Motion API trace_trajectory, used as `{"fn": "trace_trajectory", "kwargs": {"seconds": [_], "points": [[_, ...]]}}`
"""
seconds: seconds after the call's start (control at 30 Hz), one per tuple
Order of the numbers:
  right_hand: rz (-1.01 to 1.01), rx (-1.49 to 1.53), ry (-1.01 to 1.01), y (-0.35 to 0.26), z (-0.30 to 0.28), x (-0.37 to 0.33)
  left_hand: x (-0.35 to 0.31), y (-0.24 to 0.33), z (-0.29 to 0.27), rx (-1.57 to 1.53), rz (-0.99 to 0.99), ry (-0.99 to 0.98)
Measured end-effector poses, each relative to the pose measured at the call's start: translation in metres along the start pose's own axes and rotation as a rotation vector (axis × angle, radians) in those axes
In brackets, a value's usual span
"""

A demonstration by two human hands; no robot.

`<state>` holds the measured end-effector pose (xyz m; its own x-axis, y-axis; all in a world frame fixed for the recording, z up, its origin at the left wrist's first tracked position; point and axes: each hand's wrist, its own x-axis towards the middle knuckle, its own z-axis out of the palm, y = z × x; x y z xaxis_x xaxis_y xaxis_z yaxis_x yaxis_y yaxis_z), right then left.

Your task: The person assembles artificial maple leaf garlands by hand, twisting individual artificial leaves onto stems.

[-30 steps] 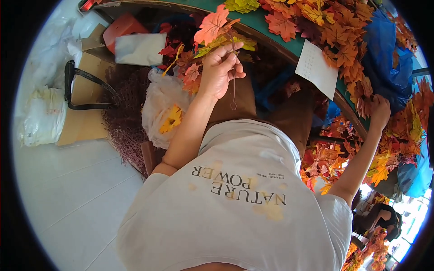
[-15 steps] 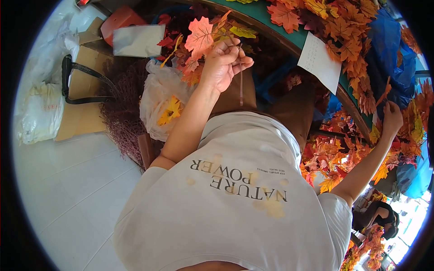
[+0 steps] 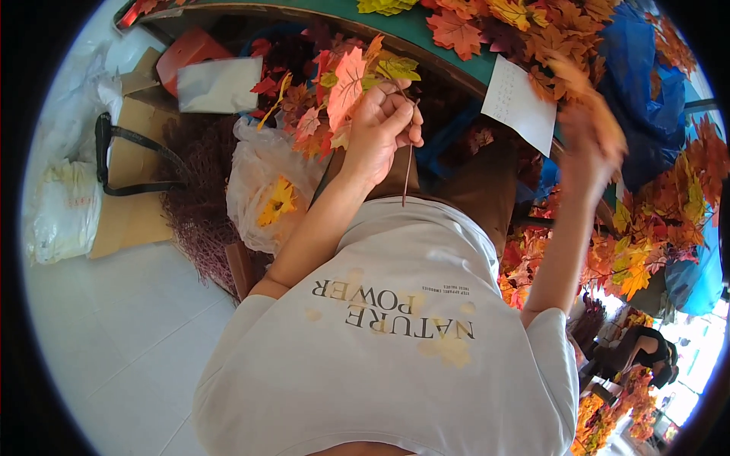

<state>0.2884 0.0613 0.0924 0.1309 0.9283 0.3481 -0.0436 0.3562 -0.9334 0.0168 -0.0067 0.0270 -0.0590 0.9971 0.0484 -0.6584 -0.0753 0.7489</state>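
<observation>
My left hand (image 3: pixel 378 135) is closed around a spray of artificial maple leaves (image 3: pixel 347 87), with a pink leaf, yellow-green leaves and redder ones about it. Its thin brown stem (image 3: pixel 407 176) hangs below my fingers, in front of my lap. On the other side my right hand (image 3: pixel 587 144) is smeared by motion, closed on an orange artificial maple leaf (image 3: pixel 584 95) that is blurred too. This hand is close to the table edge, just right of a white sheet of paper (image 3: pixel 521 105) with handwriting on it.
A curved green table (image 3: pixel 365 17) carries heaps of orange leaves (image 3: pixel 566 34) and a blue plastic bag (image 3: pixel 646 76). At the left are a cardboard box (image 3: pixel 129 152), dark twigs (image 3: pixel 201 175) and a clear plastic bag (image 3: pixel 258 171). Another person (image 3: pixel 646 353) is at the far right.
My right hand has swung left, from the leaf pile at the far right toward the paper, bringing the orange leaf along. My left hand keeps its grip; the pink leaf has turned more edge-on.
</observation>
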Motion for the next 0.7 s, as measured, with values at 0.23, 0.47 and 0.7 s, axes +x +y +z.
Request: {"fn": "trace_trajectory", "kwargs": {"seconds": [0.23, 0.47, 0.7], "points": [[0.640, 0.562, -0.244, 0.039, 0.125, -0.054, -0.006, 0.003, 0.024, 0.065, 0.055, -0.044], [0.721, 0.797, -0.360, 0.045, 0.130, -0.069, -0.006, 0.002, 0.021, 0.058, 0.084, -0.036], [0.703, 0.775, -0.334, 0.046, 0.131, -0.072, -0.006, 0.000, 0.019, 0.061, 0.068, -0.012]]}}
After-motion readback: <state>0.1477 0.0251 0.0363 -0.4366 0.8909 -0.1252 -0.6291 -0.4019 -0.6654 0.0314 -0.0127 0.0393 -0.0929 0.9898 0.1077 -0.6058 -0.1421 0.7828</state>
